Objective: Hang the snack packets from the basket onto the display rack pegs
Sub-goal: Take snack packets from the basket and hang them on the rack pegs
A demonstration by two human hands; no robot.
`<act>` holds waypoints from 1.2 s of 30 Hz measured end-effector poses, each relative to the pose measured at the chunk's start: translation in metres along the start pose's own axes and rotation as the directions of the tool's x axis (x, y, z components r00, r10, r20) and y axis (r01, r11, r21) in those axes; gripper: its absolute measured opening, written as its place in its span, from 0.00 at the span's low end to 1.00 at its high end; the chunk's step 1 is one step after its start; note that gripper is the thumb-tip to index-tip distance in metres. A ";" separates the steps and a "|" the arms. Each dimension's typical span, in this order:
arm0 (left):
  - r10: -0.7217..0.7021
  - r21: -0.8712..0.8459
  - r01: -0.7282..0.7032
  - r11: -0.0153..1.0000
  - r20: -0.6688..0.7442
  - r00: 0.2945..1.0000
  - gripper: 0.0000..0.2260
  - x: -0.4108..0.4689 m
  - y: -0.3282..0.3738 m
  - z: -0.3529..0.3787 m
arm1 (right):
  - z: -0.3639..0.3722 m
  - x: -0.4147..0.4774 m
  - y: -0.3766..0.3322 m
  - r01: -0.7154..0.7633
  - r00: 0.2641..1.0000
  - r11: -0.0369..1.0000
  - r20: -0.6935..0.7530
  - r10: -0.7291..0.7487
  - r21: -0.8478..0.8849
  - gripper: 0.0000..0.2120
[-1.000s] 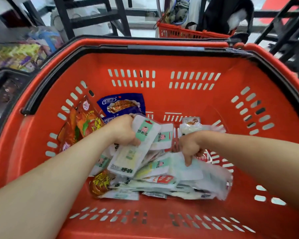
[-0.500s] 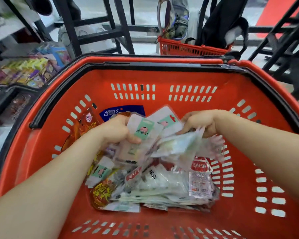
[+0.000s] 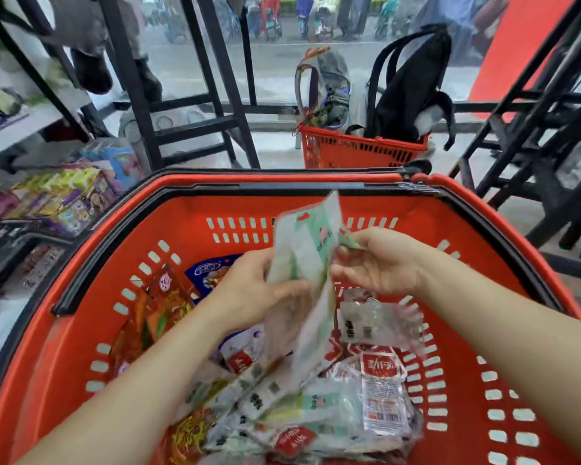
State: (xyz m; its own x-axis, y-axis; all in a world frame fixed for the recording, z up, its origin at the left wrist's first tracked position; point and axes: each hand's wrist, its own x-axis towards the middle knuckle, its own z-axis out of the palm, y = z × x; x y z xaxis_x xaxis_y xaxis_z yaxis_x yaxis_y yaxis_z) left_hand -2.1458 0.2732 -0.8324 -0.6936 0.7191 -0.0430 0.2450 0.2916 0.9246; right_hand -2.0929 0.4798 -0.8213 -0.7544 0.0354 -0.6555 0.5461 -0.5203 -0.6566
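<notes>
Basket of red plastic sits among black racks, both hands, left, right, clamped on snack packets.

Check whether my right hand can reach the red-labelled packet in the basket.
Probably yes: the red-labelled packet lies exposed atop the pile below the right hand, but that hand must release the white-green packets it pinches.

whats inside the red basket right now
A loose pile of snack packets: a blue packet and orange packets at left, red-labelled clear packets at right. The held-up white-and-green packets and the forearms cover the pile's middle.
</notes>
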 end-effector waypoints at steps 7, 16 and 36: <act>0.044 -0.073 -0.053 0.996 -0.123 0.991 0.07 -0.003 0.015 -0.018 | -0.005 -0.021 -0.012 -0.027 0.989 0.889 -0.143 -0.044 -0.456 0.11; 0.031 -0.144 -0.090 0.985 -0.366 0.930 0.09 -0.007 0.030 -0.044 | 0.019 -0.062 -0.050 0.198 0.845 0.288 0.014 -0.535 -0.937 0.04; 0.149 0.005 -0.180 0.984 -0.582 0.799 0.12 -0.011 0.055 -0.040 | 0.074 -0.058 -0.048 0.558 0.730 0.322 0.269 -0.628 -0.765 0.13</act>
State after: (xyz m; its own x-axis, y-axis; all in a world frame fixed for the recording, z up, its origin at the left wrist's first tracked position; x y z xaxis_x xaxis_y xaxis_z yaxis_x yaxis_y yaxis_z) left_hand -2.1512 0.2562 -0.7661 -0.9122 0.2512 0.3237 0.3691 0.1608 0.9154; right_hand -2.1020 0.4393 -0.7242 -0.9917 0.1235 0.0344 0.0329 0.5050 -0.8625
